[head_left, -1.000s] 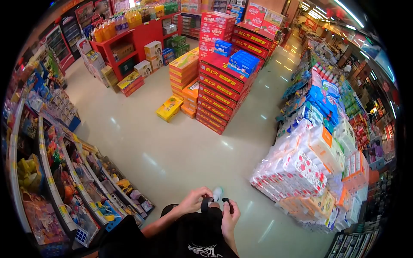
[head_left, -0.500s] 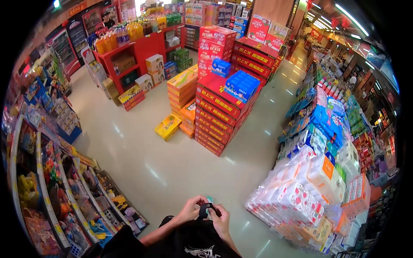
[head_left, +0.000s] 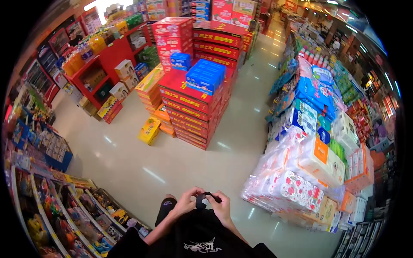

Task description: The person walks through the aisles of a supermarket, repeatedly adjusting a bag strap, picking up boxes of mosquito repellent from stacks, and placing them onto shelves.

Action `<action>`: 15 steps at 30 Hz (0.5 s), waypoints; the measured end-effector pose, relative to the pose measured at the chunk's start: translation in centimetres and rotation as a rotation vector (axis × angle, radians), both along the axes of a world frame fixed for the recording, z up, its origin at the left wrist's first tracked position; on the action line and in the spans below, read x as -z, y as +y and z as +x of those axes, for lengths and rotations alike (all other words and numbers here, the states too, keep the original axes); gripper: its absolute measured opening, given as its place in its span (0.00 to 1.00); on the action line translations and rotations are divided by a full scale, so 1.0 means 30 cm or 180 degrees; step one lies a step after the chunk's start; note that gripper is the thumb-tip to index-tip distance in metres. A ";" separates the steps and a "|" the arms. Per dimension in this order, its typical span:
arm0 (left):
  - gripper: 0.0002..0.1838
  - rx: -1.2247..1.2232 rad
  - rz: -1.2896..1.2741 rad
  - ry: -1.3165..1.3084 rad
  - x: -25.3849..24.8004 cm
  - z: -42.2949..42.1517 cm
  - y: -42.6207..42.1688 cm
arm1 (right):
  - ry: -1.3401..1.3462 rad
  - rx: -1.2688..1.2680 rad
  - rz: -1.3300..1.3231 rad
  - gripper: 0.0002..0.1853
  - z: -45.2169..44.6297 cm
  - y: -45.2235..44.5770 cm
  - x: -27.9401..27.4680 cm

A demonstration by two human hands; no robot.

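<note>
Close in front of my black shirt [head_left: 189, 232], both hands meet at the bottom middle of the head view. My left hand [head_left: 186, 203] is closed, with fingertips pinching one side of a looped black strap [head_left: 200, 201]. On the other side, my right hand [head_left: 221, 208] grips the same strap between thumb and fingers. A small pale patch shows between the hands at the strap; what it is I cannot make out.
Wrapped tissue packs [head_left: 297, 189] are piled close on my right. Toy shelves [head_left: 77, 215] stand at lower left. Ahead, a stack of red cartons [head_left: 185, 105] carries blue boxes [head_left: 205, 76]; a yellow box [head_left: 149, 131] lies on the floor [head_left: 172, 165] beside it.
My view has turned to the right, so the carton stack sits further left. A knee now shows beside my left arm. Both hands stay on the strap; the greenish bit above it no longer shows.
</note>
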State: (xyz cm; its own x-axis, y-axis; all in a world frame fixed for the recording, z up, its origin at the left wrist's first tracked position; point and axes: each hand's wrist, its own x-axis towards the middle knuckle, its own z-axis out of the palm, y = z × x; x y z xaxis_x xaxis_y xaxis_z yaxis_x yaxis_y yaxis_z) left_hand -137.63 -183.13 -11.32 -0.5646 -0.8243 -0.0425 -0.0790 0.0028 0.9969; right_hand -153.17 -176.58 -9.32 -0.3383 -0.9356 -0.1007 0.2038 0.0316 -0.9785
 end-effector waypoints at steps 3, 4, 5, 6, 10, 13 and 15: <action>0.13 0.0198 -0.0067 -0.0080 0.017 -0.046 -0.031 | -0.0061 0.0050 -0.0027 0.04 -0.064 -0.015 0.018; 0.13 0.0284 -0.0026 -0.0087 0.003 -0.066 -0.036 | -0.0107 0.0086 -0.0027 0.04 -0.077 -0.014 0.031; 0.13 0.0372 0.0009 -0.0093 -0.005 -0.086 -0.048 | -0.0182 0.0115 0.0039 0.05 -0.093 -0.016 0.051; 0.12 0.0464 -0.0025 -0.0092 0.002 -0.104 -0.057 | -0.0260 0.0142 0.0108 0.05 -0.111 -0.014 0.072; 0.13 0.0725 -0.0128 -0.0281 -0.008 -0.158 -0.103 | 0.0069 0.0356 0.0224 0.07 -0.151 -0.011 0.108; 0.13 0.0722 -0.0098 -0.0503 0.007 -0.171 -0.123 | 0.0126 0.0568 0.0341 0.09 -0.146 -0.029 0.135; 0.12 0.0783 -0.0070 -0.0523 0.005 -0.171 -0.151 | -0.0034 0.0555 0.0403 0.10 -0.143 -0.043 0.137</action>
